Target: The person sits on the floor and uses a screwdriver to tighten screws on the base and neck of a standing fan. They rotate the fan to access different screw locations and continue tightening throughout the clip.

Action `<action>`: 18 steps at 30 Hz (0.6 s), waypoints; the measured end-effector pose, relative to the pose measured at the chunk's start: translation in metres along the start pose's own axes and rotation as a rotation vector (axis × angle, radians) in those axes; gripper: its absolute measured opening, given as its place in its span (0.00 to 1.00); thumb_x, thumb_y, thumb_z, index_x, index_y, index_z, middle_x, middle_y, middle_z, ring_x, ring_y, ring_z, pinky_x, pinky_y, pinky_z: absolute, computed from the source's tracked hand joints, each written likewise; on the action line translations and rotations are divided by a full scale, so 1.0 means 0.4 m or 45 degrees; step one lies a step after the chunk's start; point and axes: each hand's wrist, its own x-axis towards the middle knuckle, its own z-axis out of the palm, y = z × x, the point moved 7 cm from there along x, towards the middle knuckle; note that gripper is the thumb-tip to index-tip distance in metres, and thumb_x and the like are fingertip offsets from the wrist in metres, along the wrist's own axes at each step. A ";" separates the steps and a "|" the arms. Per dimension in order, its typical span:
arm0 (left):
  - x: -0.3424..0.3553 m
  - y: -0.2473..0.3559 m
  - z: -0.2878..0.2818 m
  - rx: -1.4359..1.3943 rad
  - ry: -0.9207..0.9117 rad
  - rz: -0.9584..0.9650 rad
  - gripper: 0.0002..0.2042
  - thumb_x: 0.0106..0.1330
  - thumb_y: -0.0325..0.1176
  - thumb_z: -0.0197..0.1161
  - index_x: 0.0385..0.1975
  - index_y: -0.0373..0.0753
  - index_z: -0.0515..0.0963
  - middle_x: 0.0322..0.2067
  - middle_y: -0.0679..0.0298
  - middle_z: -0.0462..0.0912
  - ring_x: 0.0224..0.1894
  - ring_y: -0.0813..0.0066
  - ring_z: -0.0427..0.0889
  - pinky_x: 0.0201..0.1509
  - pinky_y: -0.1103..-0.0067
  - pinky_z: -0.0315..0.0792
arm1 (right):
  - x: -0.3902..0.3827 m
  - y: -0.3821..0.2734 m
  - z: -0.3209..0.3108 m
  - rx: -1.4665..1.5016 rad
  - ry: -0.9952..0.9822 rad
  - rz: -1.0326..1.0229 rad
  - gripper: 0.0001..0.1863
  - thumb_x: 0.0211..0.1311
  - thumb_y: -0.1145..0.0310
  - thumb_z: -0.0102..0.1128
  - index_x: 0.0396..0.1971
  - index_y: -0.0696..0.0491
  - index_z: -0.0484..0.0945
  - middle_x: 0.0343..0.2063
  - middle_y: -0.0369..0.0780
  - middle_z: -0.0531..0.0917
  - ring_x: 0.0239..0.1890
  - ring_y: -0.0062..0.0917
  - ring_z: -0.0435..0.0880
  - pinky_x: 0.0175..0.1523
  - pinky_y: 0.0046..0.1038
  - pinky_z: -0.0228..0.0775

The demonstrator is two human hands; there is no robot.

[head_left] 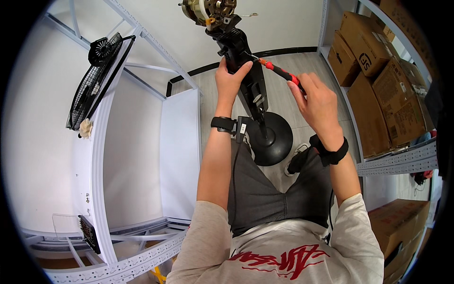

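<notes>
Black stand [255, 90] rises from its round base [280, 146]; left hand [230, 83] grips its upper part, right hand [318, 98] pinches a red-black screwdriver [282, 72], tip contact unclear. Best brace firmly, keep screwdriver aligned.

Bright, even light is filling the room, paling the far wall [283, 23]. Fisheye distortion is bowing the left shelf [101, 180] and right rack [402, 162]; black vignetting is swallowing the corners. The screwdriver [282, 72] is appearing sharp.

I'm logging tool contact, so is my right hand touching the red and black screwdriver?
Touching: the head view shows your right hand gripping the screwdriver by the end of its handle.
</notes>
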 end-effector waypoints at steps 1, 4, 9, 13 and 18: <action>0.002 -0.001 -0.001 -0.005 0.016 0.016 0.24 0.55 0.40 0.76 0.46 0.32 0.78 0.40 0.63 0.83 0.41 0.76 0.79 0.51 0.79 0.72 | -0.001 0.011 0.007 0.073 -0.033 0.068 0.14 0.65 0.60 0.65 0.29 0.55 0.74 0.21 0.41 0.72 0.20 0.38 0.74 0.25 0.36 0.65; 0.006 -0.007 -0.005 -0.007 0.051 0.045 0.24 0.54 0.42 0.77 0.44 0.32 0.79 0.37 0.63 0.84 0.39 0.76 0.79 0.48 0.79 0.73 | -0.001 0.049 0.036 0.295 -0.157 0.305 0.16 0.67 0.59 0.63 0.27 0.56 0.75 0.19 0.42 0.73 0.19 0.37 0.72 0.24 0.36 0.62; 0.006 -0.007 -0.004 0.003 0.043 0.049 0.24 0.54 0.42 0.77 0.44 0.33 0.79 0.37 0.63 0.84 0.39 0.77 0.80 0.48 0.79 0.73 | -0.005 0.073 0.049 0.348 -0.290 0.484 0.16 0.67 0.58 0.63 0.29 0.57 0.77 0.20 0.43 0.76 0.19 0.37 0.73 0.25 0.36 0.62; 0.005 -0.005 -0.004 -0.005 0.046 0.048 0.24 0.54 0.42 0.77 0.44 0.32 0.79 0.37 0.63 0.84 0.39 0.77 0.80 0.48 0.79 0.73 | 0.000 0.032 0.018 0.163 -0.007 0.191 0.16 0.66 0.57 0.64 0.29 0.55 0.76 0.21 0.42 0.77 0.21 0.38 0.76 0.25 0.36 0.66; 0.002 -0.006 0.000 -0.019 -0.017 -0.012 0.24 0.56 0.38 0.76 0.48 0.32 0.77 0.43 0.62 0.82 0.44 0.75 0.79 0.54 0.79 0.71 | 0.004 0.008 0.013 -0.013 0.050 0.024 0.16 0.66 0.56 0.63 0.28 0.54 0.75 0.21 0.41 0.78 0.22 0.39 0.79 0.24 0.36 0.67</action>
